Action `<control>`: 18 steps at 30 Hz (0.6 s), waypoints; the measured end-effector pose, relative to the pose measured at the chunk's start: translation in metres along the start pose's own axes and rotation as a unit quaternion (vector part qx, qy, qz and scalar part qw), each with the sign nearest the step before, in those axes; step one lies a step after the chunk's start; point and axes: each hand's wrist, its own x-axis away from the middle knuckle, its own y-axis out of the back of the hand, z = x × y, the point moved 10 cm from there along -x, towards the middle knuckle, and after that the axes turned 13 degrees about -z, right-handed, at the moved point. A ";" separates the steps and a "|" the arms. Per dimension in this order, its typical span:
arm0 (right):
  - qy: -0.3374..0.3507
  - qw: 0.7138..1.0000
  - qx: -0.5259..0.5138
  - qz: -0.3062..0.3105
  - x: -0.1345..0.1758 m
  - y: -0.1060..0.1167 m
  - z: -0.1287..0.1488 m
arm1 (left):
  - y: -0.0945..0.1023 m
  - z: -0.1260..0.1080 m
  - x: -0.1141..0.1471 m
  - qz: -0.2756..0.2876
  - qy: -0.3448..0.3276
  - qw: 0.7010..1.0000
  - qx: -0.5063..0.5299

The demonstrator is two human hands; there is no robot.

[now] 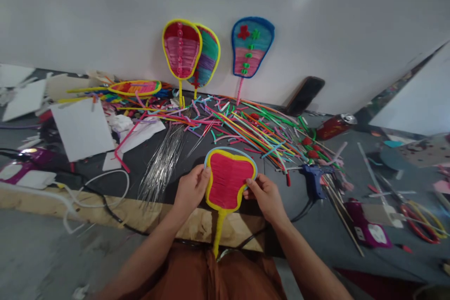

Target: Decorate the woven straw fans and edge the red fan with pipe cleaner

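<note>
A hand fan (230, 183) of red pipe cleaners with a yellow rim and yellow handle stands tilted between my hands, its handle toward my lap. Along its top edge curves a light blue pipe cleaner (232, 148). My left hand (192, 190) pinches the fan's left edge, thumb in front, close to one end of the blue strip. On the opposite edge, my right hand (265, 194) grips with its thumb on the front, near the strip's other end. The fingers behind the fan are partly hidden.
Loose pipe cleaners (246, 131) cover the table's middle. Three finished fans lean on the white wall, including a blue-rimmed one (252, 49). A blue glue gun (314, 180), a red can (335, 125) and scissors (420, 222) lie right. Thin wires (163, 164) and a white board (82, 129) lie left.
</note>
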 end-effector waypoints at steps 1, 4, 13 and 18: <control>0.001 1.000 0.000 0.000 0.001 0.000 0.000 | 0.003 0.003 -0.002 -0.010 0.006 1.000 0.005; -0.001 1.000 0.003 -0.003 0.004 0.002 -0.001 | 0.000 0.014 -0.002 0.001 0.059 0.995 0.086; 0.007 1.000 0.011 -0.003 0.006 0.005 0.002 | -0.019 0.040 0.003 0.021 0.174 0.960 0.219; 0.011 1.000 0.012 0.012 0.007 0.000 0.006 | -0.013 0.039 -0.013 0.008 0.176 0.963 0.203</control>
